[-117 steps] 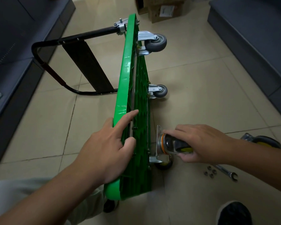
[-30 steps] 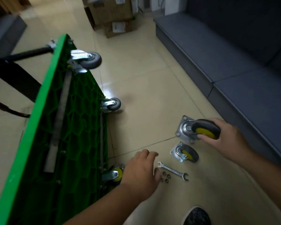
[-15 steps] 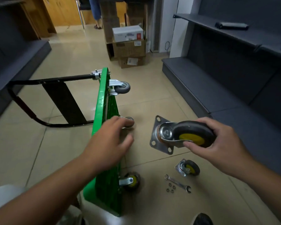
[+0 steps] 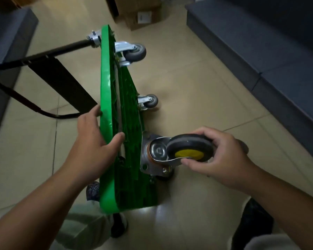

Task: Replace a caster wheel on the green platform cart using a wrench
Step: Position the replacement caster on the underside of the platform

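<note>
Green platform cart [image 4: 107,98]: stands on its long edge on the tiled floor [image 4: 197,83], with the ribbed underside facing right and the black folding handle [image 4: 43,56] lying out to the left.
Left hand [image 4: 92,141]: grips the cart's upper edge near the close end. The thumb is on the underside and the fingers reach over the deck side.
Right hand [image 4: 224,159]: wraps the tyre of a loose caster wheel [image 4: 188,147], fingers over the top and thumb beneath the yellow hub.
Loose caster wheel: held in the air to the right of the cart, between the two hands. Its steel mounting plate [image 4: 145,159] is turned toward the underside at the near corner. I cannot tell whether the plate touches the plastic.
Near lower corner: a dark wheel [image 4: 164,176] shows just under the held plate, mostly hidden.
Far end of cart: two grey casters [image 4: 135,51] are fitted, the upper one in the air and the lower one [image 4: 150,101] near the floor.
Surroundings: cardboard boxes [image 4: 143,13] sit beyond the cart, and dark benches [image 4: 260,42] run along the right side.
</note>
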A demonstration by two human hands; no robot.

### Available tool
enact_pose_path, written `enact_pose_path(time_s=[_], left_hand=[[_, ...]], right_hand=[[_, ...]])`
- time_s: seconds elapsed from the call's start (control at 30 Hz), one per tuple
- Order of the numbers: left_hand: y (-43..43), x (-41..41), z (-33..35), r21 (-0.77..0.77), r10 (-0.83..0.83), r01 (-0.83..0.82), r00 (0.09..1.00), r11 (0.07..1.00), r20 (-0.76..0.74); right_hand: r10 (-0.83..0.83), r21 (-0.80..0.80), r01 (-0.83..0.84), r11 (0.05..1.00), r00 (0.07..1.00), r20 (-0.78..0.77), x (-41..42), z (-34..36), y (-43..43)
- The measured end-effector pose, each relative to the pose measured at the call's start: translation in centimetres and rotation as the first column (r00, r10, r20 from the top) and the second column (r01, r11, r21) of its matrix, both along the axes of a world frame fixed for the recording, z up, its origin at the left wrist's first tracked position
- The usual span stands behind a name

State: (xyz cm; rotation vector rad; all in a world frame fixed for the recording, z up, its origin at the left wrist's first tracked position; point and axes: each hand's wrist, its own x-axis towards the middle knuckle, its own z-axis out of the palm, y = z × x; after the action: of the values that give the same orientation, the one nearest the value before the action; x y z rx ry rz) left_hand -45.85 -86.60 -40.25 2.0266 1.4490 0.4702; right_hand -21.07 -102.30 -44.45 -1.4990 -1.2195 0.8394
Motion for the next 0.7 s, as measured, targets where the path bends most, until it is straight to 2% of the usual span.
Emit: enact_pose_path(time_s=[0.13,0.17,0.27,0.43,0.53,0.7], left_hand=[[-1.2,0.8,-1.3,0.158,-0.012,0.028,0.995,0.987,-0.098],[-1.2,1.0,-1.5,0.154,-0.004,0.018,0.996,0.988,-0.091],[-0.6,1.2,-1.7,-0.062,0.079,-0.075,0.995,0.995,0.059],[1.0,0.9,-2.0,-0.300,0.251,-0.206,0.961,0.931,0.118],[1.1,0.7,-2.5,-0.307,0.246,-0.198,0.961,0.931,0.126],[0.8,0.5,-2.7,-0.303,0.221,-0.166,0.962,0.938,0.160]], right_hand=[[0.038,-0.022,-0.041,0.999,0.991,-0.125,0.1,-1.2,1.2],[0.043,-0.025,-0.047,0.999,0.988,-0.147,0.1,-1.4,1.6],[0.058,-0.029,-0.066,0.997,0.973,-0.224,-0.2,-2.2,2.8],[0.114,-0.050,-0.156,0.987,0.874,-0.472,-1.1,-3.7,5.2],[0.146,-0.048,-0.206,0.977,0.820,-0.554,-1.6,-4.4,6.0],[0.197,-0.040,-0.264,0.964,0.806,-0.558,-2.0,-5.3,7.0]])
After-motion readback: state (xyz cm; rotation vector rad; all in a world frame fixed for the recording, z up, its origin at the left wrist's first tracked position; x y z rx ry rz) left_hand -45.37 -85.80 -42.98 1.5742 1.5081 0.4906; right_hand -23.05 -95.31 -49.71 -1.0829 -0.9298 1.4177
